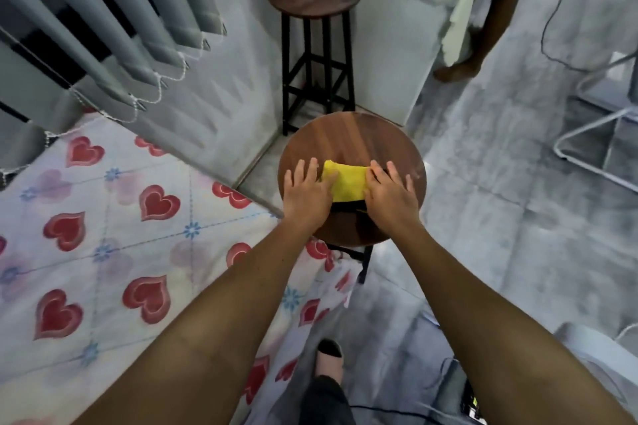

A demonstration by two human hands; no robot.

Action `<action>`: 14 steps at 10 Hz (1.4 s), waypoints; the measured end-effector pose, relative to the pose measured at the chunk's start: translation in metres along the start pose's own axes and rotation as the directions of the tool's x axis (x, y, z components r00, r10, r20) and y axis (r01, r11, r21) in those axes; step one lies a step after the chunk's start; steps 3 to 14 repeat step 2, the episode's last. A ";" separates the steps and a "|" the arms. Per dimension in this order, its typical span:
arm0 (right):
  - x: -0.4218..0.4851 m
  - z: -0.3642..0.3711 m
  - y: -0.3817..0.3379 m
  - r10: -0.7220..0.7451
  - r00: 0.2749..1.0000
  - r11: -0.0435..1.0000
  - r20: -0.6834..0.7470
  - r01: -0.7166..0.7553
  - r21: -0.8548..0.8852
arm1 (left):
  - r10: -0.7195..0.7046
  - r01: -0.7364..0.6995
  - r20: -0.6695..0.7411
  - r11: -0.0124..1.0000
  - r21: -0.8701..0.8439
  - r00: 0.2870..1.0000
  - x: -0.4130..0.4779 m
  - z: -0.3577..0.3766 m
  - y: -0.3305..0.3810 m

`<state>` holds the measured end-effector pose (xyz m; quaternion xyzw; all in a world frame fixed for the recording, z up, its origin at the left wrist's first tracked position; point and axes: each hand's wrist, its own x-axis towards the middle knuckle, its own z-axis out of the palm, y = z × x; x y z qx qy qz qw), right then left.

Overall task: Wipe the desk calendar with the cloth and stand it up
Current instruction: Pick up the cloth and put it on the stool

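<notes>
**Squarely between both hands: desk calendar lies flat under the cloth**

Both hands lie flat on the stool, fingers spread. The left hand presses the yellow cloth's left edge and the right hand its right. Only a dark strip of calendar shows, on the cloth's near side, its long axis running left to right. Neither hand is nearer, so standing it up likely takes both.

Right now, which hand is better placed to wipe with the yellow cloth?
Probably the right hand: it covers more of the yellow cloth, while the left hand rests mostly on the stool, only its thumb touching.
</notes>
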<state>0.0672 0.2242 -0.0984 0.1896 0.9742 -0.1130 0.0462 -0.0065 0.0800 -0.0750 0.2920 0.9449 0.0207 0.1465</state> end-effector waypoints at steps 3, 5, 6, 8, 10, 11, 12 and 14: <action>0.017 -0.062 -0.073 -0.048 0.990 0.991 0.135 0.064 -0.114 | -0.129 0.130 -0.028 0.991 0.036 0.991 -0.036 -0.054 -0.050; 0.017 -0.062 -0.073 -0.048 0.990 0.991 0.135 0.064 -0.114 | -0.129 0.130 -0.028 0.991 0.036 0.991 -0.036 -0.054 -0.050; 0.017 -0.062 -0.073 -0.048 0.990 0.991 0.135 0.064 -0.114 | -0.129 0.130 -0.028 0.991 0.036 0.991 -0.036 -0.054 -0.050; 0.017 -0.062 -0.073 -0.048 0.990 0.991 0.135 0.064 -0.114 | -0.129 0.130 -0.028 0.991 0.036 0.991 -0.036 -0.054 -0.050; 0.017 -0.062 -0.073 -0.048 0.990 0.991 0.135 0.064 -0.114 | -0.129 0.130 -0.028 0.991 0.036 0.991 -0.036 -0.054 -0.050; 0.017 -0.062 -0.073 -0.048 0.990 0.991 0.135 0.064 -0.114 | -0.129 0.130 -0.028 0.991 0.036 0.991 -0.036 -0.054 -0.050; 0.017 -0.062 -0.073 -0.048 0.990 0.991 0.135 0.064 -0.114 | -0.129 0.130 -0.028 0.991 0.036 0.991 -0.036 -0.054 -0.050; 0.017 -0.062 -0.073 -0.048 0.990 0.991 0.135 0.064 -0.114 | -0.129 0.130 -0.028 0.991 0.036 0.991 -0.036 -0.054 -0.050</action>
